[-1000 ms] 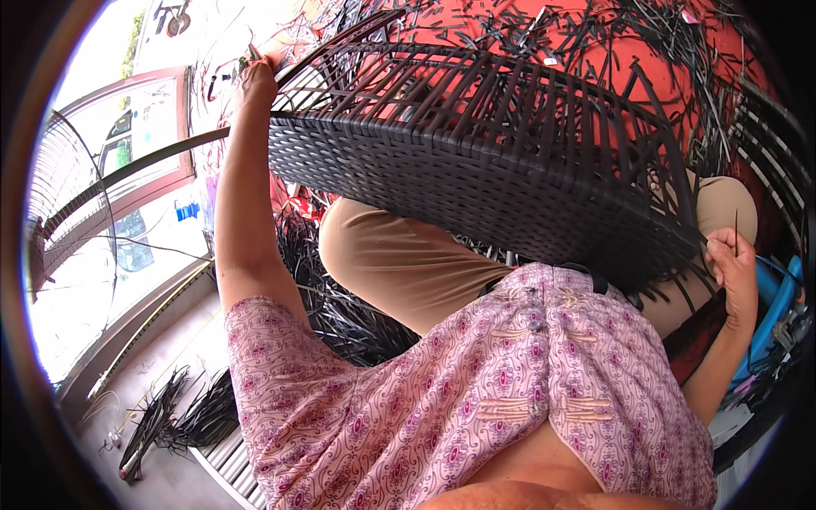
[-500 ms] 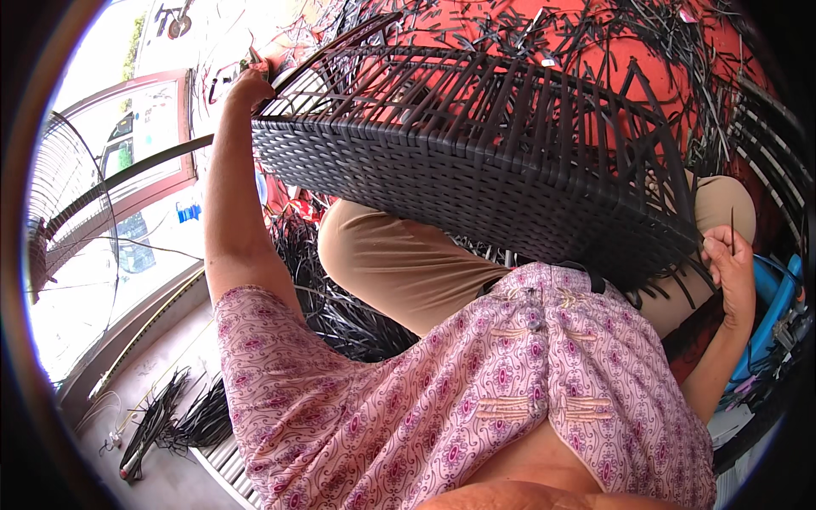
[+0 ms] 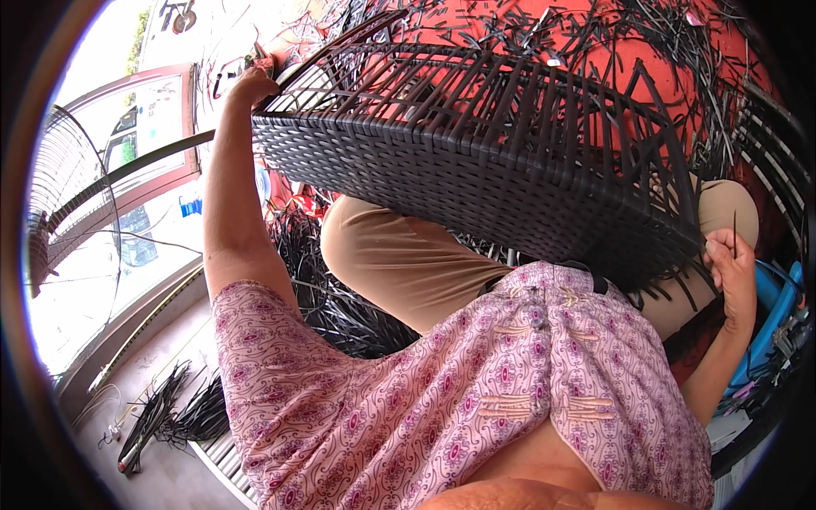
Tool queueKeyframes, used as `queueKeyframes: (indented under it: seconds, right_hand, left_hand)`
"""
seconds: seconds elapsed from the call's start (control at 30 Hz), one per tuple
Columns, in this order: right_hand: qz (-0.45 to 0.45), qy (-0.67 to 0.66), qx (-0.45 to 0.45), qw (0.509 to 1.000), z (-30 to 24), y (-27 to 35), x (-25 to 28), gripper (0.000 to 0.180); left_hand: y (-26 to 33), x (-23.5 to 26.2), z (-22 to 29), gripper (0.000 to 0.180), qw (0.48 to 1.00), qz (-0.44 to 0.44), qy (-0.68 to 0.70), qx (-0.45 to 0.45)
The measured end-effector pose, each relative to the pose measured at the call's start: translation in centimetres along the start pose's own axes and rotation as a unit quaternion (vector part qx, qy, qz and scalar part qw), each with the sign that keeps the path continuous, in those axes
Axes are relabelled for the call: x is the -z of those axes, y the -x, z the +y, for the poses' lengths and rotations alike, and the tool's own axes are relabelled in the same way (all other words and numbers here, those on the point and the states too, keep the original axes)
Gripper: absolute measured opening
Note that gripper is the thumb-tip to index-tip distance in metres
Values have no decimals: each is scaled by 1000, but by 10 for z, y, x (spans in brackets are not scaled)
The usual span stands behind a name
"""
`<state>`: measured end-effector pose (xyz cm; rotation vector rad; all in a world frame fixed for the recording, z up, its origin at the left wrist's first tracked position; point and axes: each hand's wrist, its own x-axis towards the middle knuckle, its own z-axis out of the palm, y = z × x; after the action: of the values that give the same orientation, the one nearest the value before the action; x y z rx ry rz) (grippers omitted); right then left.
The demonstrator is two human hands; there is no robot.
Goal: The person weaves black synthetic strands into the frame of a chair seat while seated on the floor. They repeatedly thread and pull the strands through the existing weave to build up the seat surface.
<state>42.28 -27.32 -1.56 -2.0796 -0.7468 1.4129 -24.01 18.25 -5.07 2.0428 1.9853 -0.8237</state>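
Note:
A dark woven rattan-style piece (image 3: pixel 476 183) lies across my lap, its near side closely woven and its far side showing open bars. At its far left corner is my left hand (image 3: pixel 255 87); its fingers are mostly hidden, and I cannot tell what they grip. My right hand (image 3: pixel 729 272) is closed beside the lower right corner, thumb pressed to the fingers. A thin dark pointed piece (image 3: pixel 734 235) sticks up from that pinch; whether it is a tool or a strip end I cannot make out. Loose strip ends (image 3: pixel 682 285) hang from the weave near this hand.
Cut black strips (image 3: pixel 544 25) litter the red floor covering (image 3: pixel 595 47). A bundle of black strips (image 3: pixel 348 319) lies by my left leg, and a smaller bundle (image 3: pixel 153 416) sits at lower left. Blue plastic (image 3: pixel 769 293) is at right. A curved dark bar (image 3: pixel 140 167) crosses the left.
Both hands stay almost in place, closed pinch included. The whole view has shifted very slightly; the woven piece keeps its position on my lap.

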Motion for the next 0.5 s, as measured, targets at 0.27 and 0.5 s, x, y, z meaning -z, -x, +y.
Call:
queueKeyframes:
  seconds: [0.27,0.5]
  right_hand:
    - [0,-6,2,1000,-1,0,-1,21]
    - [-1,1,-2,1000,-5,1,-2,20]
  left_hand:
    - [3,-2,-4,35,1000,-6,-30,0]
    - [11,-3,7,42,993,49,-107,-27]
